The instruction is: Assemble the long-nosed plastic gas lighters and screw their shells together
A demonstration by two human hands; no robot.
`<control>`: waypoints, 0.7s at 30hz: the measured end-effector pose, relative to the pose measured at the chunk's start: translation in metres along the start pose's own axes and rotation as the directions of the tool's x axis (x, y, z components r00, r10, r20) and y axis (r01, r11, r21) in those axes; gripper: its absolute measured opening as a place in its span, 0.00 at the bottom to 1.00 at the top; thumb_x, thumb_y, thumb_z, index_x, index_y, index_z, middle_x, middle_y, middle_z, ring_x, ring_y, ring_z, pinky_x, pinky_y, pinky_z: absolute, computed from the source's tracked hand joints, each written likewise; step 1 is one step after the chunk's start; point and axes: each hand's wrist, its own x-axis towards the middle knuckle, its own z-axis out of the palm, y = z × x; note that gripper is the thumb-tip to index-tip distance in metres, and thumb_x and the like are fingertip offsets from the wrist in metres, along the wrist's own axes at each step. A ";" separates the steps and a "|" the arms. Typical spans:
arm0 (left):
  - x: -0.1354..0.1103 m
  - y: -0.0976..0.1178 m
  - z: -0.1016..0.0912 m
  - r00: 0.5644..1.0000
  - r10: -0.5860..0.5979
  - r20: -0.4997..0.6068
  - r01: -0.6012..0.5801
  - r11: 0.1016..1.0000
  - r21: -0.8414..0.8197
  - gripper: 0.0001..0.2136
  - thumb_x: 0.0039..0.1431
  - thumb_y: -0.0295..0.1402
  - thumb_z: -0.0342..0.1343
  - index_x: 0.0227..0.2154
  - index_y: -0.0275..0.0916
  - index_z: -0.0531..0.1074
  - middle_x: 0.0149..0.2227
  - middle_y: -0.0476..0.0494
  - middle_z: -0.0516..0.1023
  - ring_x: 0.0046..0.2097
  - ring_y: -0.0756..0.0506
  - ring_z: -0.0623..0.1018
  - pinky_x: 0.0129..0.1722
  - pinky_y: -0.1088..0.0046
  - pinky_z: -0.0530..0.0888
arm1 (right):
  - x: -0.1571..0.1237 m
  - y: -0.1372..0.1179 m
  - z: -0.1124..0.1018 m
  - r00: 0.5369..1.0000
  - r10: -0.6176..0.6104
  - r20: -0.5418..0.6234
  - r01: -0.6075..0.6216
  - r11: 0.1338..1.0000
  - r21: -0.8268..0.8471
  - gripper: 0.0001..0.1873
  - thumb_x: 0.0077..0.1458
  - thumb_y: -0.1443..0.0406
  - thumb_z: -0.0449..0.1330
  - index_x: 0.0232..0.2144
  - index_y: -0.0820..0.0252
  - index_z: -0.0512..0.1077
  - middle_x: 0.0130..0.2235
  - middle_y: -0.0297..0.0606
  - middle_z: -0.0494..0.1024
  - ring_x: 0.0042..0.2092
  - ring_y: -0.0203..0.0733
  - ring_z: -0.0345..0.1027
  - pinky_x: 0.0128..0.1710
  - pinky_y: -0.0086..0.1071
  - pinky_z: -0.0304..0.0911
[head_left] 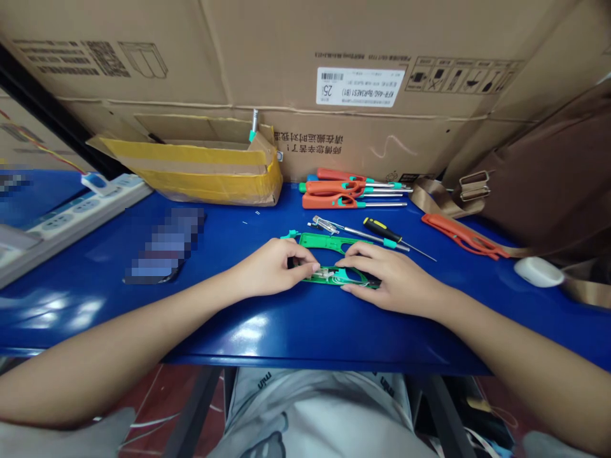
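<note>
A green lighter shell half [310,280] with small parts and a teal trigger piece [340,275] in it lies on the blue table between my hands. My right hand [382,273] grips its right end, fingers along both edges. With thumb and forefinger closed, my left hand [286,267] pinches at the shell's left end; what it holds there is hidden. Just beyond lies the other green shell half [329,242]. Behind that are a clear plastic piece [325,224], a metal lighter tube [360,235] with a teal end, and a black-and-yellow screwdriver [382,230].
Several orange lighters [329,201] lie at the back; an orange shell [463,236] and white mouse [538,271] are on the right. A yellow-taped carton [205,178], blurred dark object [167,245] and power strip [81,213] stand left. Large cardboard [267,70] borders the back.
</note>
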 end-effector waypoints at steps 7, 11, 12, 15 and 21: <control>0.001 -0.005 0.004 1.000 0.021 0.023 -0.021 1.000 -0.009 0.10 0.65 0.34 0.56 0.36 0.38 0.82 0.33 0.46 0.83 0.35 0.48 0.77 0.38 0.72 0.71 | 0.001 -0.001 0.000 1.000 -0.017 0.010 0.017 1.000 -0.020 0.17 0.64 0.58 0.60 0.53 0.56 0.75 0.49 0.43 0.75 0.46 0.45 0.73 0.46 0.38 0.69; -0.001 -0.004 0.006 0.993 0.106 -0.050 -0.102 0.992 0.067 0.08 0.64 0.31 0.57 0.36 0.38 0.82 0.35 0.46 0.80 0.36 0.48 0.77 0.40 0.71 0.71 | 0.000 0.002 0.001 1.000 -0.017 0.009 0.017 0.999 -0.033 0.17 0.64 0.58 0.60 0.53 0.56 0.75 0.49 0.43 0.75 0.46 0.46 0.73 0.46 0.39 0.70; -0.002 -0.003 0.006 0.990 0.125 -0.071 -0.119 0.989 0.083 0.08 0.64 0.31 0.58 0.36 0.38 0.82 0.35 0.45 0.79 0.36 0.48 0.77 0.40 0.71 0.71 | -0.001 0.002 0.002 1.000 -0.017 0.010 0.018 0.999 -0.033 0.17 0.64 0.58 0.60 0.53 0.56 0.75 0.49 0.43 0.75 0.46 0.46 0.73 0.46 0.39 0.70; -0.003 -0.001 0.004 0.974 0.193 -0.116 -0.176 0.974 0.144 0.06 0.63 0.30 0.58 0.37 0.37 0.81 0.36 0.45 0.78 0.39 0.47 0.77 0.40 0.71 0.72 | 0.000 0.004 0.003 1.000 -0.029 0.004 0.030 0.999 -0.031 0.17 0.64 0.58 0.60 0.53 0.56 0.74 0.49 0.43 0.74 0.46 0.46 0.73 0.47 0.39 0.70; -0.004 0.002 -0.007 0.937 0.349 0.029 -0.338 0.879 0.337 0.08 0.66 0.34 0.59 0.40 0.39 0.81 0.39 0.44 0.80 0.43 0.44 0.76 0.51 0.63 0.70 | -0.001 0.002 0.000 0.983 -0.184 0.002 0.183 0.979 -0.091 0.20 0.65 0.58 0.60 0.58 0.54 0.72 0.57 0.47 0.72 0.57 0.51 0.67 0.57 0.48 0.66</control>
